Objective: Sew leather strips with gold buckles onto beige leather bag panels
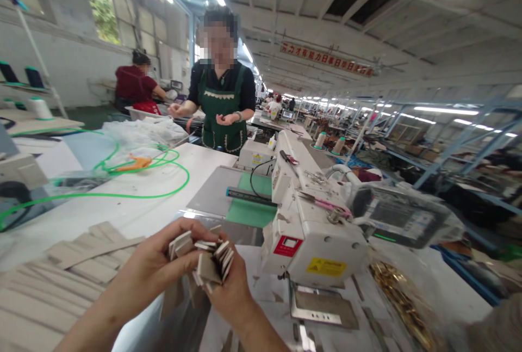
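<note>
A bundle of flat grey-beige strips [210,269] is held up in front of me between both hands, its ends fanned unevenly. My left hand [161,259] is closed round the left part of the bundle, thumb across the front. On the other side, my right hand [235,289] wraps the strips from the right and below. Many similar loose strips [44,292] lie spread over the white table to the left. Right of my hands stands a white sewing machine [318,243], with a brown-grey piece [326,308] at its metal clamp frame.
A green air hose [134,195] with an orange air gun [136,163] lies on the white table [163,216]. Scissors with pink handles [330,205] rest on the machine. A plastic-wrapped control panel [402,213] and golden metal parts [402,303] are at right. A person in a green apron [222,107] stands opposite.
</note>
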`<state>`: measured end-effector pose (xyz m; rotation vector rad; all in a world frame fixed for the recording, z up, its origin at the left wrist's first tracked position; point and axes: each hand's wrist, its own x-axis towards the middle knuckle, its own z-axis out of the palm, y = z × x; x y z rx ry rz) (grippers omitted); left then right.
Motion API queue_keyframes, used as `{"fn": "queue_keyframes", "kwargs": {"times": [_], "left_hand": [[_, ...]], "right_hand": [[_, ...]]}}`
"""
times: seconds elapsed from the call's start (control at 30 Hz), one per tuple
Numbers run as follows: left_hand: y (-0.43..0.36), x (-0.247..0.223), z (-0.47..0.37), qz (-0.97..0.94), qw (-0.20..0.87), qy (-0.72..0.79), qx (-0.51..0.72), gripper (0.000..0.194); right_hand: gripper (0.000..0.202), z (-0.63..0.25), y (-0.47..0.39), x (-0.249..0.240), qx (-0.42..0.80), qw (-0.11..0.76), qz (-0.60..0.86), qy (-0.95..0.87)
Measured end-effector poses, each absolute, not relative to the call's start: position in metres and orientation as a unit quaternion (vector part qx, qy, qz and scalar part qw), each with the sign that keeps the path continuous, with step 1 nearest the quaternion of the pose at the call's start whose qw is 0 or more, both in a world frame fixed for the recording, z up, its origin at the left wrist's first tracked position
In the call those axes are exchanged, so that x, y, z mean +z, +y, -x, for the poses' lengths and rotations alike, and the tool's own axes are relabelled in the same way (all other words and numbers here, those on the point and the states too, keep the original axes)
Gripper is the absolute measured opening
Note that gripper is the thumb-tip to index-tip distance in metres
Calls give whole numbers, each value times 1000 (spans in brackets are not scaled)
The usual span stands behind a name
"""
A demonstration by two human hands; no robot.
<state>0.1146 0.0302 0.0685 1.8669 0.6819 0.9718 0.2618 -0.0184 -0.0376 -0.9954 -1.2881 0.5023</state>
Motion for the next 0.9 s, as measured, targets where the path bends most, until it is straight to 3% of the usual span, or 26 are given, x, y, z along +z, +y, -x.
{"fn": "queue_keyframes", "kwargs": {"times": [0.13, 0.37, 0.63, 0.9], "left_hand": [[26, 72, -117, -741, 469, 294, 381, 30], [25, 77, -111, -684, 428, 347, 479, 29], [21, 79, -114, -782, 344, 353, 381, 39], [31, 72, -112, -833, 231, 327, 382, 26]], "right_hand": [[74, -261, -22, -30, 242, 665, 399, -583], [76, -263, -22, -28, 226, 633, 438, -597], [82, -264, -22, -31, 246, 636, 429, -592], [84, -266, -23, -32, 195, 606, 456, -622]]}}
